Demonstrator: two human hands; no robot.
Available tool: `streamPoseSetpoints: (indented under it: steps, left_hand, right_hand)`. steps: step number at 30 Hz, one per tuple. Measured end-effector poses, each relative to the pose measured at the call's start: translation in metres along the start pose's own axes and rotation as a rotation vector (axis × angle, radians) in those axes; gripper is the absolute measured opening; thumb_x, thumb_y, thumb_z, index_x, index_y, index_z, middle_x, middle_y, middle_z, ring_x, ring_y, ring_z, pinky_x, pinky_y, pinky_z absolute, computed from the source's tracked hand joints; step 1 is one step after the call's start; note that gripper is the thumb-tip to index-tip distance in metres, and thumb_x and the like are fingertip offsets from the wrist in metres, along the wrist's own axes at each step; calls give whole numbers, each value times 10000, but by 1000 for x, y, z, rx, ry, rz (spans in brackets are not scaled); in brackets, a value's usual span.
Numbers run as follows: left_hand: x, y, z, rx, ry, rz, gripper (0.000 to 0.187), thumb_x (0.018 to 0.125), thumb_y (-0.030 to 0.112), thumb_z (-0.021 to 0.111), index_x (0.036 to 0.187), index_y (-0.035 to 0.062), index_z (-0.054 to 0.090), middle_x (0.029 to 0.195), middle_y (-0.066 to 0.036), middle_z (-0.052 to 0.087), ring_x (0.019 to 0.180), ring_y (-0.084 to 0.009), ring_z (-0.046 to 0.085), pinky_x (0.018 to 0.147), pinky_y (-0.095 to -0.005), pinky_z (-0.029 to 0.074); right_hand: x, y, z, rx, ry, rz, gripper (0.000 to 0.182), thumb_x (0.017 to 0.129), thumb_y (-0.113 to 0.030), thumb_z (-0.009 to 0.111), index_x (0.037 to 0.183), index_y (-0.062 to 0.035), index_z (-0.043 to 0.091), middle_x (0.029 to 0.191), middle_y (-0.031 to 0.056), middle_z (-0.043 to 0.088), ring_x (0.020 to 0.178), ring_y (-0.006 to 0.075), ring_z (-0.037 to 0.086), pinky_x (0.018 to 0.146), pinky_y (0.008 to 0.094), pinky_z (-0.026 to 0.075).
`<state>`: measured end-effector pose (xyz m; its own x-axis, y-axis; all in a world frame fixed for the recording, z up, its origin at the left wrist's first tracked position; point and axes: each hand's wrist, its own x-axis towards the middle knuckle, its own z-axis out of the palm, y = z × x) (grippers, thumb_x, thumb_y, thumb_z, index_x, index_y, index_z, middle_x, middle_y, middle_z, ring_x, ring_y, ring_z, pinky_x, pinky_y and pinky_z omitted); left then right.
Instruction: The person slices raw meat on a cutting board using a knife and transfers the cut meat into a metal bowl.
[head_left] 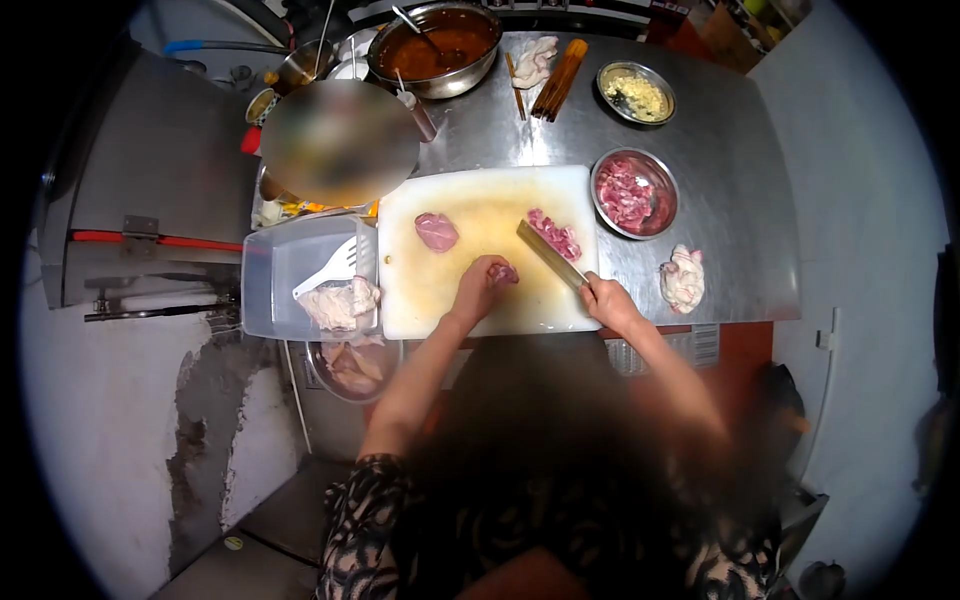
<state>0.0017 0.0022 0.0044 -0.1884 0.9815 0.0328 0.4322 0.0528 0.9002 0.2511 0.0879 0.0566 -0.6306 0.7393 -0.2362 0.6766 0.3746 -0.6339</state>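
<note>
With 12 o'clock at the far edge of the board (440,318), the relation that matters is between the knife (553,255) and the held piece (506,273) of meat. The held piece is over the near half of the board, at about 8 o'clock from the middle of the blade and 9 to 10 from the right hand (606,300). A narrow gap parts it from the blade, so the two do not touch.

The left hand (487,280) has its grip closed about the held piece, fingers bent; they cover much of the meat, and its long axis cannot be told. The right hand has a full, closed grip on the handle. The knife's long axis runs from 4 to 5 o'clock at the handle up to 10 to 11 at the tip, slanting between the left hand and the chopped heap (556,236).

The heap lies close along the blade's far side, towards 1 o'clock; whether they touch is unclear. The uncut lump (436,232) sits at about 10 o'clock from the left hand, the nearer of the two.
</note>
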Motion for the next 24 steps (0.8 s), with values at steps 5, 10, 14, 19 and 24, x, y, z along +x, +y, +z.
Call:
streamPoseSetpoints:
  steps: [5,10,14,19,24]
  left_hand:
    - [0,9,10,-315,79,-94,193,704,-2,673,860,61,579,818,-76,612,804,-263,583,746,-364,472]
    - [-9,7,8,298,268,240,227,688,-3,643,887,105,628,956,-46,606,929,-234,542,801,-371,423]
    - [-13,-2,11,307,165,310,218,690,-6,609,865,124,633,952,-18,611,916,-229,548,794,-364,410]
    - [-10,4,10,353,164,372,169,725,-18,601,841,99,632,943,-54,613,880,-245,566,782,-363,419]
    - [-8,0,13,254,199,413,192,694,-38,602,815,107,635,929,-47,613,880,-244,565,767,-364,439]
  right_hand:
    - [5,-10,7,14,4,40,195,869,-174,492,960,-6,532,657,272,581,644,438,588,615,502,479]
    - [-7,-34,-1,-49,-15,-16,244,870,-178,497,1026,7,532,653,272,584,640,436,591,614,504,482]
    - [-7,-38,8,-36,-105,-70,192,874,-155,481,956,16,509,647,263,582,626,431,590,596,503,479]
    - [-9,-48,6,-101,-32,-47,149,871,-119,468,916,21,493,642,263,579,621,426,593,590,499,483]
    - [-20,-50,6,-125,-139,-58,206,850,-105,481,1006,29,476,633,260,575,609,435,583,572,500,475]
